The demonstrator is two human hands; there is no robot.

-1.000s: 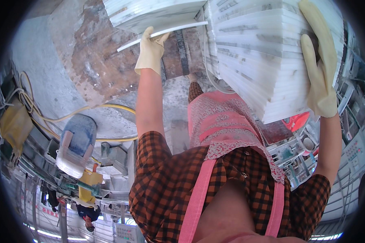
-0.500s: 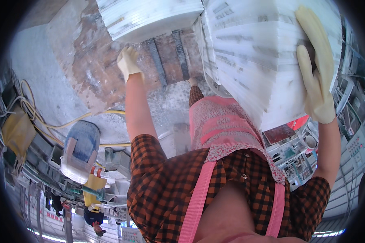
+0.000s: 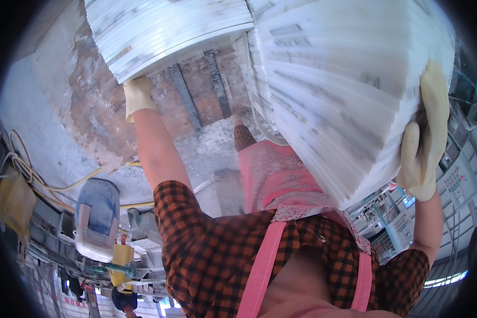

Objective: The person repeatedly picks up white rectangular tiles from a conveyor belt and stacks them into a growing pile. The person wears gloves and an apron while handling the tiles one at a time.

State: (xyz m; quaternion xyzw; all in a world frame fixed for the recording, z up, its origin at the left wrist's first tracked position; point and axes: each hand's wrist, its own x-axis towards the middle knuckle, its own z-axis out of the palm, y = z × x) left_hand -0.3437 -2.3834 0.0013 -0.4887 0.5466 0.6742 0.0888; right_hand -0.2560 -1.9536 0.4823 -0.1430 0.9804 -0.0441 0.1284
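Observation:
My left hand (image 3: 139, 99), in a cream rubber glove, reaches to the near lower corner of a stack of white strips or slabs (image 3: 169, 29) with grey marks. Its fingers are hidden at that edge, so I cannot see whether they grip. On the right rises a bigger, close stack of similar white slabs (image 3: 323, 79), their layered edges fanning toward me. My right hand (image 3: 428, 138), gloved alike, lies against this stack's right side. Its fingers are stretched upward and the thumb stands apart, with a dark shadow between them.
Under the left stack lies a worn brown board (image 3: 164, 111) with dark strips (image 3: 185, 98). A yellow hose (image 3: 71, 186) runs along the left floor, near a blue and white plastic container (image 3: 97, 212). Control panels (image 3: 456, 183) stand at right. A person (image 3: 123, 299) is far off at lower left.
My left hand has moved from over the bare board up to the left stack's corner. My right hand sits lower on the big stack's side. The whole view has shifted.

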